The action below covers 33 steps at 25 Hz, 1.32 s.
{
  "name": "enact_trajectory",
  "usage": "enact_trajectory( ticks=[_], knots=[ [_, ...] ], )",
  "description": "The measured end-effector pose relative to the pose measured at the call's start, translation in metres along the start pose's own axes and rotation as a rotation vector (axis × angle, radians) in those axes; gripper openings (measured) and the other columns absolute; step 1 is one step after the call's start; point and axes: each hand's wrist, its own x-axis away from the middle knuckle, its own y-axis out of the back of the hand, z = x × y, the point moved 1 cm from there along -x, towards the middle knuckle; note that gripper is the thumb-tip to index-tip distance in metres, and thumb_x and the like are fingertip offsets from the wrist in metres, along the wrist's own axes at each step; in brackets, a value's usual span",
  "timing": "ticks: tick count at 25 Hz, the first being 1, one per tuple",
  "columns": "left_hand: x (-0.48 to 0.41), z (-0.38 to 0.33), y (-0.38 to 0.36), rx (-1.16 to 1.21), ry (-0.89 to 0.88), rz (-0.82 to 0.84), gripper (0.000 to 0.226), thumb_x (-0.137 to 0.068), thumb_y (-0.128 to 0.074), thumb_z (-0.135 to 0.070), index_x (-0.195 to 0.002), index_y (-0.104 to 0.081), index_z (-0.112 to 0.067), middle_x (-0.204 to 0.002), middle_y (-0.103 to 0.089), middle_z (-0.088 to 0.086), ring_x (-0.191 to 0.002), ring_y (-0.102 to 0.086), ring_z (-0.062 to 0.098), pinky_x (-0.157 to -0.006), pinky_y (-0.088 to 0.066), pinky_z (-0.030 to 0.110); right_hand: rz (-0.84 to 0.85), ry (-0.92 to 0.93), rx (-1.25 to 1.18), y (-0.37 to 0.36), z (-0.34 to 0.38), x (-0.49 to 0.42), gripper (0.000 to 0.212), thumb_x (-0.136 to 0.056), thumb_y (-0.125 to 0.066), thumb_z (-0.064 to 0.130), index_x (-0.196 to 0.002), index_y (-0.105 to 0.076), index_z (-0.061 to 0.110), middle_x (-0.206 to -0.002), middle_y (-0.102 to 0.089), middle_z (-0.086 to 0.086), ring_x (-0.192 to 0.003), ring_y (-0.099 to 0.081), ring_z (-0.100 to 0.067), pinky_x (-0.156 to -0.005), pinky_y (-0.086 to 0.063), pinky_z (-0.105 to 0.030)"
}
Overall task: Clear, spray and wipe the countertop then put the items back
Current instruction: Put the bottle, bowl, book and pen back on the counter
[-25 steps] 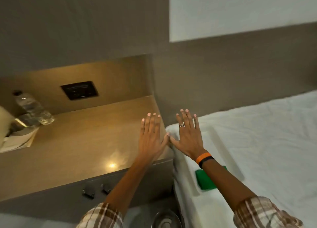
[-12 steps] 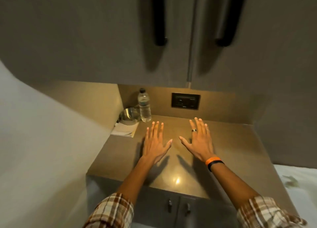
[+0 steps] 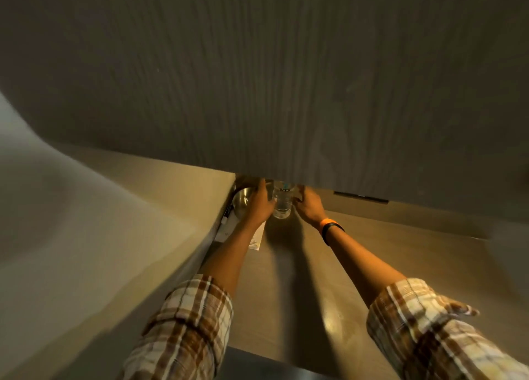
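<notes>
Now both our hands are at the far left corner of the desk (image 3: pixel 329 265), under the wood-grain cabinet (image 3: pixel 286 79) overhead. Water bottle (image 3: pixel 282 205) stands upright between them, clear plastic, its top hidden behind the cabinet's lower edge. Left hand (image 3: pixel 261 205) is pressed against the bottle's left side, fingers curled toward it; right hand (image 3: pixel 307 206) is cupped against the right side. Fingertips of both are cut off by the cabinet edge, so we cannot tell how fully either closes around the bottle. Bottle's base appears to rest on the desk.

Metal bowl (image 3: pixel 243 203) sits just left of the left hand, tight in the corner by the side wall (image 3: pixel 86 222). White paper (image 3: pixel 254 236) lies flat on the desk beneath the left forearm, near the bowl. Orange and black wristbands (image 3: pixel 329 228) on the right wrist. Plaid sleeves (image 3: pixel 186 331) rolled up on both arms. A glare spot shows on the desk surface near the front edge.
</notes>
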Motion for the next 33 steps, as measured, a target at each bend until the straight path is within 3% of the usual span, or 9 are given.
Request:
enact_trajectory(
  ticks=[3,5,9,14,19,21,24,29,33],
  knots=[
    [-0.014,-0.002,-0.01,0.07,0.102,0.085,0.042,-0.101,-0.053,-0.012,-0.141,-0.047,0.001,-0.147,-0.049,0.021,-0.14,-0.042,0.036,-0.113,-0.032,0.036,0.166,-0.13,-0.109,-0.018,-0.003,-0.016,0.043,-0.105,-0.047,0.021,-0.141,-0.051,-0.001,-0.149,-0.05,-0.021,-0.139,-0.045,-0.037,-0.114,-0.035,-0.041],
    [-0.009,-0.005,-0.017,0.147,0.192,0.099,0.04,-0.101,-0.053,-0.01,-0.137,-0.049,0.006,-0.143,-0.052,0.023,-0.136,-0.046,0.037,-0.109,-0.037,0.035,0.119,-0.111,-0.181,-0.021,-0.009,-0.013,0.039,-0.104,-0.051,0.019,-0.137,-0.054,-0.001,-0.145,-0.054,-0.02,-0.137,-0.049,-0.035,-0.114,-0.037,-0.041],
    [0.02,-0.031,-0.047,0.34,-0.059,0.046,0.048,-0.09,-0.068,-0.002,-0.134,-0.053,0.005,-0.129,-0.063,0.024,-0.121,-0.06,0.038,-0.101,-0.048,0.043,-0.09,0.03,-0.148,0.022,-0.037,0.024,0.02,-0.096,-0.066,0.017,-0.105,-0.066,0.0,-0.115,-0.067,-0.024,-0.101,-0.06,-0.034,-0.092,-0.048,-0.046],
    [0.066,-0.109,-0.142,0.348,-0.261,0.138,0.052,-0.087,-0.069,-0.003,-0.137,-0.054,-0.006,-0.106,-0.073,0.017,-0.082,-0.07,0.028,-0.076,-0.056,0.033,-0.203,0.037,-0.28,0.116,-0.123,0.1,0.054,-0.09,-0.071,0.006,-0.137,-0.046,0.001,-0.135,-0.061,-0.017,-0.125,-0.06,-0.031,-0.108,-0.046,-0.05],
    [0.107,-0.181,-0.247,0.415,-0.345,0.258,0.052,-0.092,-0.069,-0.012,-0.14,-0.049,-0.006,-0.132,-0.061,0.013,-0.116,-0.062,0.021,-0.093,-0.056,0.028,-0.305,-0.075,-0.321,0.192,-0.222,0.144,0.051,-0.089,-0.071,0.006,-0.136,-0.049,0.008,-0.131,-0.065,-0.013,-0.118,-0.063,-0.024,-0.098,-0.052,-0.033],
    [0.118,-0.204,-0.28,0.442,-0.376,0.267,0.053,-0.092,-0.069,-0.012,-0.14,-0.048,-0.003,-0.132,-0.059,0.014,-0.116,-0.062,0.021,-0.09,-0.055,0.02,-0.318,-0.106,-0.35,0.214,-0.254,0.151,0.047,-0.091,-0.068,0.005,-0.133,-0.049,0.004,-0.129,-0.065,-0.015,-0.117,-0.063,-0.026,-0.096,-0.053,-0.034],
    [0.12,-0.229,-0.309,0.492,-0.393,0.29,0.05,-0.091,-0.068,-0.008,-0.136,-0.047,0.0,-0.128,-0.056,0.008,-0.115,-0.065,0.028,-0.093,-0.058,0.03,-0.334,-0.149,-0.332,0.236,-0.285,0.152,0.04,-0.092,-0.067,0.006,-0.128,-0.05,-0.002,-0.123,-0.065,-0.022,-0.115,-0.063,-0.035,-0.099,-0.05,-0.049],
    [0.119,-0.248,-0.338,0.496,-0.404,0.294,0.045,-0.092,-0.067,-0.008,-0.132,-0.047,-0.001,-0.119,-0.057,0.003,-0.103,-0.067,0.023,-0.078,-0.058,0.015,-0.341,-0.114,-0.329,0.259,-0.307,0.152,0.044,-0.093,-0.068,0.007,-0.132,-0.049,-0.002,-0.126,-0.065,-0.02,-0.116,-0.063,-0.034,-0.099,-0.051,-0.043],
    [0.118,-0.246,-0.34,0.494,-0.386,0.297,0.046,-0.093,-0.067,-0.014,-0.134,-0.047,-0.006,-0.125,-0.056,0.003,-0.109,-0.065,0.021,-0.078,-0.058,0.015,-0.308,-0.079,-0.331,0.258,-0.311,0.152,0.042,-0.094,-0.067,0.01,-0.132,-0.05,0.006,-0.117,-0.064,-0.005,-0.102,-0.059,-0.013,-0.083,-0.048,-0.019]
  ],
)
